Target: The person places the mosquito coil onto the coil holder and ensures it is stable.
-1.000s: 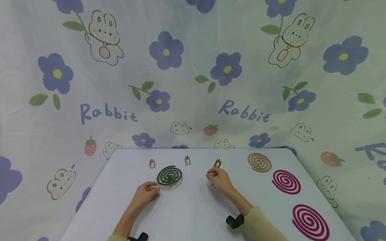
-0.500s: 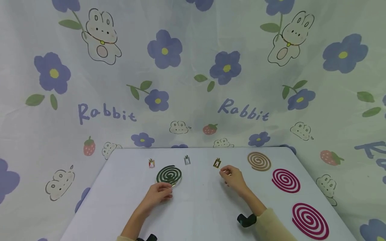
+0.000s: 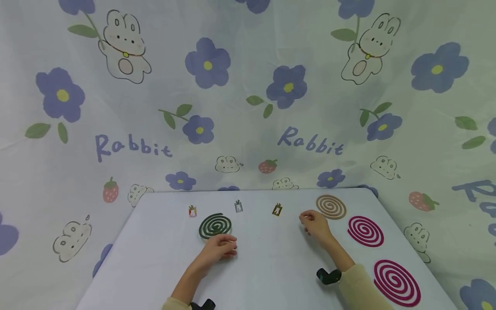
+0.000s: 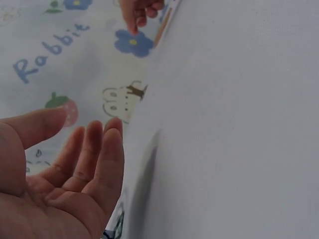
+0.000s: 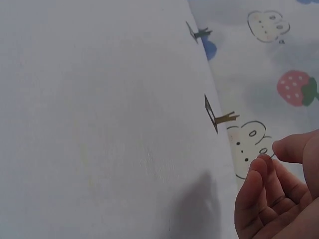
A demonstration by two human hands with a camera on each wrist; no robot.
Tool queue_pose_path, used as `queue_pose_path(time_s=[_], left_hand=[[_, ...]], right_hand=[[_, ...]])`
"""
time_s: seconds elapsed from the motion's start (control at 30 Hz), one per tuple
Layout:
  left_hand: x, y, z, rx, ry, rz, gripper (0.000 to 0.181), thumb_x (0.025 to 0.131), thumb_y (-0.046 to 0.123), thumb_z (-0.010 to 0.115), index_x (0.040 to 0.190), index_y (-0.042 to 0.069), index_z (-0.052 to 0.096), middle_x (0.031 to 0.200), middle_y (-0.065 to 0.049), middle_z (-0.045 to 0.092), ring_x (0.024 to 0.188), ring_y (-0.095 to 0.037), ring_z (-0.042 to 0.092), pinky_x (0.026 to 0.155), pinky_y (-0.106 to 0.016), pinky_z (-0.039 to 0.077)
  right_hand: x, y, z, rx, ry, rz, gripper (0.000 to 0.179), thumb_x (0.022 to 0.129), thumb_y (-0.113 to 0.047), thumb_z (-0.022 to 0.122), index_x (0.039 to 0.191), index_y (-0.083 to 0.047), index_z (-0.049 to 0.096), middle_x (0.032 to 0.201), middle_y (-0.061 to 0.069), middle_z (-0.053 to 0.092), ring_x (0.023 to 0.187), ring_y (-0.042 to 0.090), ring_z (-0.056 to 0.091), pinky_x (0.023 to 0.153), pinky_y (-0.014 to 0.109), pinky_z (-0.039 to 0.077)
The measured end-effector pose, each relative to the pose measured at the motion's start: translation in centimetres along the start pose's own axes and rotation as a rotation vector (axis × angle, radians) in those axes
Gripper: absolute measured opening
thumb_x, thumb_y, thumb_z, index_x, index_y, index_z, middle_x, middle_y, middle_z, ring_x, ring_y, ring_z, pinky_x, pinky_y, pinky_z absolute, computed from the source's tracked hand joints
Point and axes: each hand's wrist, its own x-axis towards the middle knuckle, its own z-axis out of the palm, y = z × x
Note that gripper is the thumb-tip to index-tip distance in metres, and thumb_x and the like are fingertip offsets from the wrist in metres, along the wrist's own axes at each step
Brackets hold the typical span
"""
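Note:
My left hand hovers at the near edge of a green mosquito coil, its fingers bent loosely around nothing in the left wrist view. The coil's front rim is partly hidden behind that hand. My right hand is over the table just left of a tan mosquito coil. Its thumb and fingertips are close together, with nothing visible between them. Between the hands, farther back, lies a gold-brown metal coil stand, which also shows in the right wrist view. A silver stand and a red-and-white stand lie farther left.
Two magenta mosquito coils lie along the right side of the white table. Behind the table's back edge hangs a curtain printed with rabbits and flowers. Each wrist wears a black camera.
My right hand has moved away from the gold-brown stand, rightward toward the tan coil. The left hand has shifted right, from the green coil's left side to in front of it.

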Motion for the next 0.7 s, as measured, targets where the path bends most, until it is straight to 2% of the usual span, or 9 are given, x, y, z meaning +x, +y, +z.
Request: queue_pose_path(time_s=[0.33,0.53,0.7], left_hand=[[1.4,-0.7,2.2,-0.039,-0.026,-0.023,0.036,0.097,0.011,0.058,0.121,-0.014,0.052,0.096,-0.012,0.065,0.088,-0.026,0.067,0.077,-0.036,0.056],[2.7,-1.0,3.7,-0.087,-0.043,-0.028,0.036,0.097,0.012,0.059,0.121,-0.014,0.052,0.092,-0.009,0.065,0.085,-0.023,0.067,0.075,-0.034,0.056],[2.7,-1.3,4.7,-0.107,-0.053,-0.061,0.033,0.096,0.011,0.058,0.119,-0.012,0.053,0.09,-0.008,0.065,0.082,-0.02,0.067,0.072,-0.031,0.056]], right_hand=[[1.3,1.6,-3.2,-0.006,0.049,0.041,0.027,0.095,-0.016,0.063,0.112,0.004,0.061,0.086,0.011,0.061,0.064,0.017,0.058,0.054,0.027,0.05],[2.4,2.8,-4.7,-0.073,0.121,0.045,0.029,0.092,-0.019,0.067,0.113,0.001,0.064,0.085,0.008,0.061,0.063,0.014,0.057,0.054,0.026,0.049],[2.6,4.4,-5.2,-0.131,0.175,0.03,0.028,0.09,-0.018,0.068,0.109,0.003,0.067,0.084,0.008,0.064,0.064,0.012,0.055,0.053,0.026,0.046]])
